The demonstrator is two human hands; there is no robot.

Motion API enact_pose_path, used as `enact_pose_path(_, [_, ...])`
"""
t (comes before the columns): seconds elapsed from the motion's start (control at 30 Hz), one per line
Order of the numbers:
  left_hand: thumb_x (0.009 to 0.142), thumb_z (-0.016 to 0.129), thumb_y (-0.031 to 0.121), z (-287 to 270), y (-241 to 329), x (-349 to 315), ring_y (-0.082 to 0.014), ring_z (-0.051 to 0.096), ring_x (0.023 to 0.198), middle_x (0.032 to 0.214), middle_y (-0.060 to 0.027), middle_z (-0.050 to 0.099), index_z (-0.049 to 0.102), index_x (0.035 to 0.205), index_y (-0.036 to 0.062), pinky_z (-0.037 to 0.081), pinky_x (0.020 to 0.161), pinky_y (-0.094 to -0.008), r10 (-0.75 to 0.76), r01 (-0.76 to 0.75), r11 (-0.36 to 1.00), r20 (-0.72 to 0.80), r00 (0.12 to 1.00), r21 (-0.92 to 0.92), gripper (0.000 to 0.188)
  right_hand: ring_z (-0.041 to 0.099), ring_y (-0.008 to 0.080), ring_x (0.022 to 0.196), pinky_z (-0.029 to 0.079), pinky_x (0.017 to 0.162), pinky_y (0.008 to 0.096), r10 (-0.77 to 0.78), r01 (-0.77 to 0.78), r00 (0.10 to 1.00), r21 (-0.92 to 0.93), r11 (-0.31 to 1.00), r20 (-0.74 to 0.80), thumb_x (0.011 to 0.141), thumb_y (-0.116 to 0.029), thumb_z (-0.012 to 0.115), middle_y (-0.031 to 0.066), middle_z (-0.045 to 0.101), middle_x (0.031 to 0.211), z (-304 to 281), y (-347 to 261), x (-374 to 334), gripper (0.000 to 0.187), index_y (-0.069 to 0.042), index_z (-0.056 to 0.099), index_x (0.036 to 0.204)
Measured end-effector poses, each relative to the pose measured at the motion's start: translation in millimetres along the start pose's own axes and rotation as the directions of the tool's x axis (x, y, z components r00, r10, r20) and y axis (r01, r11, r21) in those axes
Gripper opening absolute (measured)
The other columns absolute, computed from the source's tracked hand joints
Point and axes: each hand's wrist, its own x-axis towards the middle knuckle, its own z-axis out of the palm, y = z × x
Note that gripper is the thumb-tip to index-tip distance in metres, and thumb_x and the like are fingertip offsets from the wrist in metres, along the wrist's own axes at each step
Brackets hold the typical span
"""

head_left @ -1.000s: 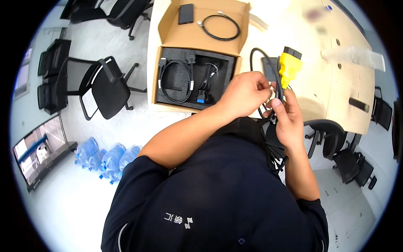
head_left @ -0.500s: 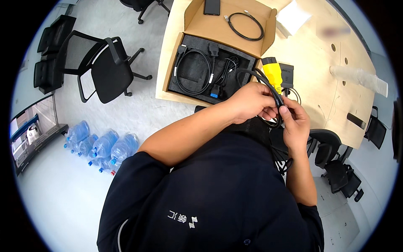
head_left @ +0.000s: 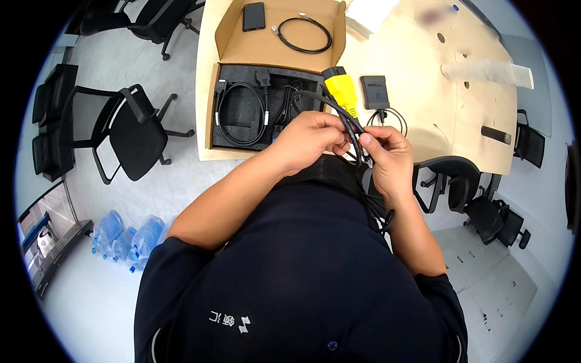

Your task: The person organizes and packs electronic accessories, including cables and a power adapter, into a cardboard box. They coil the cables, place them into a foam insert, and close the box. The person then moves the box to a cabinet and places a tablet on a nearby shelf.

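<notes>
Both of my hands are closed on a black cable (head_left: 354, 127) in front of my waist. Its yellow plug (head_left: 342, 91), with a black end, points up and away from me beyond my fingers. My left hand (head_left: 316, 140) pinches the cable strands from the left. My right hand (head_left: 390, 158) grips them from the right, thumb on top. Loose black loops hang down beside my right wrist. Left of the plug lies an open cardboard box (head_left: 213, 109), its dark foam insert holding a coiled cable (head_left: 219, 115) and other black leads. To the right rests a small black module (head_left: 375, 92) with a thin lead.
In the box lid lie a black phone-like slab (head_left: 254, 16) and a short looped cable (head_left: 330, 42). Farther right on the wooden table (head_left: 423, 72) is a roll of clear wrap (head_left: 487, 74). Office chairs (head_left: 136, 133) and bagged blue bottles (head_left: 109, 233) stand on the floor.
The whole view has shifted, so the table, box and hands sit farther left in the picture. Both hands keep hold of the cable; their grip looks much the same.
</notes>
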Motion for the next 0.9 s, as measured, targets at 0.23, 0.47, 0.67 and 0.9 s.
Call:
enact_pose_path(0.23, [0.102, 0.074, 0.010, 14.4, -6.0, -1.2, -0.0145, 0.072, 0.088, 0.098, -0.0094, 0.077, 0.076, 0.111, -0.0051, 0.060, 0.085, -0.0294, 0.132, -0.112, 0.965, -0.071, 0.989, 0.235, 0.017, 0.068, 0.0101, 0.095, 0.055, 0.085, 0.0257, -0.046, 0.043, 0.998, -0.076, 0.996, -0.032, 0.099, -0.008, 0.081, 0.0044, 0.076, 0.100, -0.3, -5.7, 0.3, 0.020, 0.003, 0.075, 0.114])
enact_pose_path(0.47, [0.102, 0.077, 0.014, 26.8, -8.7, 6.6, -0.0114, 0.070, 0.080, 0.093, -0.0067, 0.078, 0.076, 0.108, -0.0047, 0.058, 0.074, -0.0257, 0.259, -0.222, 0.956, -0.189, 0.947, 0.193, 0.020, 0.069, 0.0096, 0.093, 0.056, 0.080, 0.0257, -0.242, 0.247, 0.969, -0.168, 0.954, 0.049, 0.095, -0.006, 0.082, 0.0043, 0.076, 0.101, 9.3, -18.4, -2.5, 0.023, 0.001, 0.075, 0.115])
enact_pose_path(0.67, [0.091, 0.085, 0.016, 44.3, 16.5, -2.4, -0.0190, 0.071, 0.079, 0.088, -0.0064, 0.074, 0.080, 0.108, 0.0062, 0.056, 0.073, -0.0320, 0.572, -0.260, 0.510, -0.098, 0.814, 0.820, 0.020, 0.065, 0.0059, 0.078, 0.053, 0.070, 0.0235, -0.219, 0.213, 0.976, -0.302, 0.929, 0.016, 0.093, -0.012, 0.084, 0.0031, 0.077, 0.096, -9.8, -11.4, 10.4, 0.028, 0.000, 0.074, 0.116])
enact_pose_path(0.9, [0.078, 0.088, 0.016, 35.3, 63.0, 10.0, -0.0271, 0.068, 0.092, 0.104, -0.0051, 0.070, 0.079, 0.118, 0.0122, 0.055, 0.079, -0.0378, 0.587, -0.529, -0.319, 0.602, 0.541, 0.787, 0.042, 0.063, 0.0052, 0.076, 0.052, 0.070, 0.0255, -0.110, 0.135, 0.990, -0.342, 0.930, 0.092, 0.090, -0.012, 0.079, 0.0033, 0.078, 0.092, -16.9, -31.3, 15.1, 0.023, -0.001, 0.076, 0.111])
